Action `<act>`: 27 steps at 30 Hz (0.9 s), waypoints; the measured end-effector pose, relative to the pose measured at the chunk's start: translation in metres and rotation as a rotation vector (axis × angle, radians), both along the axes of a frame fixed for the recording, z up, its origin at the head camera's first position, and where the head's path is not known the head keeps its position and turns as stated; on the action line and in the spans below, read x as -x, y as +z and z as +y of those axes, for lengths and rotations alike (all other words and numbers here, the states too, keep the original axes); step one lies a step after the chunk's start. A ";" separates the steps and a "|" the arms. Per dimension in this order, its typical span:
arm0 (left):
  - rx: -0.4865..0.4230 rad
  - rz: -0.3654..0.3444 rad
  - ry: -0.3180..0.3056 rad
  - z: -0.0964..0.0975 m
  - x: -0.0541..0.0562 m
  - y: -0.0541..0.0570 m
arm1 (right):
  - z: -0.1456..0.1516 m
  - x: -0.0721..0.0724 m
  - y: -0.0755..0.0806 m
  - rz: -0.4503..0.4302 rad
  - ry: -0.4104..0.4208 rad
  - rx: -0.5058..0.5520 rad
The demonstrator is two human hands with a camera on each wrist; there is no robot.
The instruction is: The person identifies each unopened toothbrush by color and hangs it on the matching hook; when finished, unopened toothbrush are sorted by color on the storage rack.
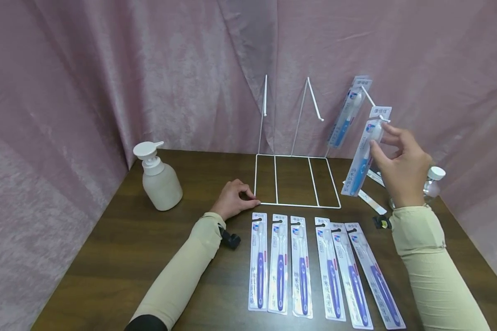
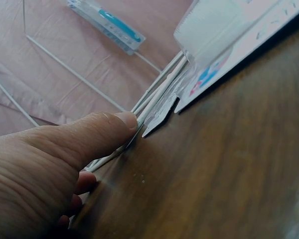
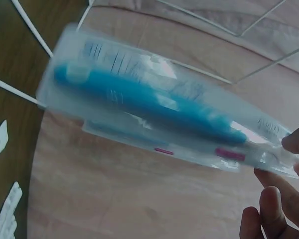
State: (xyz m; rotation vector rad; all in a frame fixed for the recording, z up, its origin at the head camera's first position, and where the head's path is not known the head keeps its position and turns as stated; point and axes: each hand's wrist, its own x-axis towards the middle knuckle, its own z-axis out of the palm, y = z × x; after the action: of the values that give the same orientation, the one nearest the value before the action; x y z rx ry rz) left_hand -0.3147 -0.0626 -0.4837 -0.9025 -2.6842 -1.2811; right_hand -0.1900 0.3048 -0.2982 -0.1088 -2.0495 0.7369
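The right forearm (image 1: 432, 266) slants forward, fingers (image 1: 399, 131) pinching a blue toothbrush pack (image 1: 361, 158).

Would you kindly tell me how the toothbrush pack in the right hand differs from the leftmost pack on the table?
The held pack has a blue handle; the leftmost pack has a purple handle. The right hand pinches the held pack, raised and tilted, by a white hook's tip; the leftmost pack lies on the table, untouched. Both are slim toothbrush packs with printed backing.

Head view faces forward, down; wrist views sit close — all share the wire rack (image 1: 277, 203).
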 end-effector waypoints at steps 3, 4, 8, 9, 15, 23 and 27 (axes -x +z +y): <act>0.005 -0.019 -0.002 0.003 -0.001 0.002 | 0.004 0.014 -0.001 -0.010 -0.020 -0.006; 0.006 -0.025 -0.003 0.004 -0.002 0.002 | 0.005 0.019 -0.001 -0.014 -0.031 -0.016; 0.006 -0.040 -0.001 0.007 -0.004 0.003 | 0.011 0.040 -0.001 -0.013 -0.055 -0.048; 0.006 -0.040 -0.001 0.008 -0.004 0.003 | 0.013 0.045 -0.001 -0.015 -0.061 -0.052; 0.005 -0.055 0.002 0.011 -0.005 0.002 | 0.020 0.070 -0.001 -0.030 -0.099 -0.036; 0.006 -0.061 -0.015 0.021 -0.004 0.000 | 0.027 0.088 0.001 -0.066 -0.138 0.007; 0.014 -0.063 -0.013 0.025 -0.005 -0.001 | 0.031 0.093 0.001 -0.087 -0.161 0.023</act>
State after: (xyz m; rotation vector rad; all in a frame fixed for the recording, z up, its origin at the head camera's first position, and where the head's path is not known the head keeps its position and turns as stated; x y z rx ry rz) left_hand -0.3098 -0.0379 -0.4844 -0.8978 -2.7429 -1.3162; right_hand -0.2828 0.3362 -0.2972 -0.3201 -2.0867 0.6657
